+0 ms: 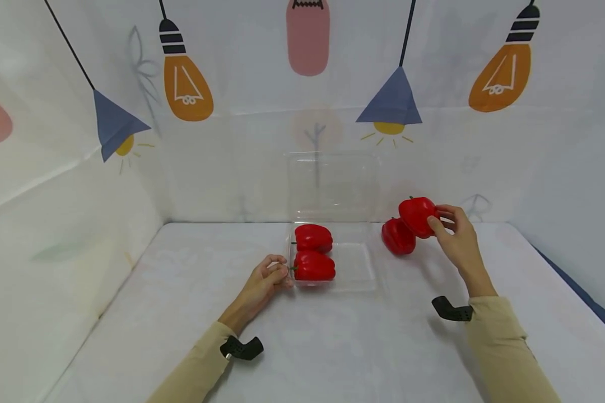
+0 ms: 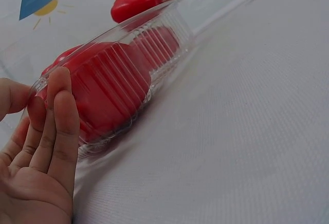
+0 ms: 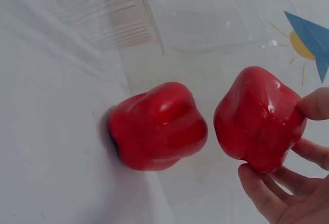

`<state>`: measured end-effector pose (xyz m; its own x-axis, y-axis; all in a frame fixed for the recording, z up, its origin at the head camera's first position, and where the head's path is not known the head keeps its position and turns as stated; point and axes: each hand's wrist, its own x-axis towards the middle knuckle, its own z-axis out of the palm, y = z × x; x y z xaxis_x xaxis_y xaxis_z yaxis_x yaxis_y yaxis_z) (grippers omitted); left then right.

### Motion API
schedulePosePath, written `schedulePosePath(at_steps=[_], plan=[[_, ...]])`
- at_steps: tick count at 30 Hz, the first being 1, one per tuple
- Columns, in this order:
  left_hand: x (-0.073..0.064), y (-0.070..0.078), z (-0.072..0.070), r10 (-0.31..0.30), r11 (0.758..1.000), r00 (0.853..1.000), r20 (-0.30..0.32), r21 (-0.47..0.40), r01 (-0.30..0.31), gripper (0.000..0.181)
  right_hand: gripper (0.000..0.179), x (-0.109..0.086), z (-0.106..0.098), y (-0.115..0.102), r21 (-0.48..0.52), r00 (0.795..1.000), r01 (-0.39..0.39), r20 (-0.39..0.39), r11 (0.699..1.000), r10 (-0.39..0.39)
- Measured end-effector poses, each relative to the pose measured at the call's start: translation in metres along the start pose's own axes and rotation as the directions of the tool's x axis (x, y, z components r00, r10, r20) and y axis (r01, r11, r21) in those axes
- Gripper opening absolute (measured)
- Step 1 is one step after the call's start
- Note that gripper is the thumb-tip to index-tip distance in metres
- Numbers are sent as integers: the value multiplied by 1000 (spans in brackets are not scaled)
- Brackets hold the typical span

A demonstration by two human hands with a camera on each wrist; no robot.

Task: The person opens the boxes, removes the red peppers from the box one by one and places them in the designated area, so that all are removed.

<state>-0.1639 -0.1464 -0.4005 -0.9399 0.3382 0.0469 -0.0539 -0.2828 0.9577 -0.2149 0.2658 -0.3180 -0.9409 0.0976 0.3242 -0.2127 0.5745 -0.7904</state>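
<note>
Over the table (image 1: pixel 333 347), right fingers (image 3: pixel 259 193) pinch a pepper (image 3: pixel 259 118) — glossy skin could slip — while left fingers (image 2: pixel 65 126) pinch the box (image 1: pixel 355 263).

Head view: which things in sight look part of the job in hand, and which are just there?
Likely part of the job:
clear box, lid raised, pinched by the left hand
two red peppers inside it
red pepper held in the right hand
loose pepper right of the box

Just there:
printed backdrop
black wrist devices
</note>
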Motion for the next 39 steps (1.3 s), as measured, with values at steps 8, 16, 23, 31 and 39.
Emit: schedulePosePath(at_steps=[8,16,23,31,39], plan=[[-2,-1,-3,9,1000,1000,-1,-22,-9,24,52,4,-2,6,34,1000,-18,-14,999,19],[-4,-1,-4,13,999,1000,-5,-30,-13,21,57,9,-3,14,4,997,-80,-4,997,80],[-3,-1,-3,-4,1000,1000,-17,-23,3,22,61,10,-4,26,48,990,-143,12,989,143],[1,0,-2,-3,1000,1000,-7,-1,3,24,60,9,-5,34,33,977,-198,83,980,194],[2,0,-2,-2,1000,1000,1,13,2,21,60,9,-2,45,-16,956,-248,156,969,248]])
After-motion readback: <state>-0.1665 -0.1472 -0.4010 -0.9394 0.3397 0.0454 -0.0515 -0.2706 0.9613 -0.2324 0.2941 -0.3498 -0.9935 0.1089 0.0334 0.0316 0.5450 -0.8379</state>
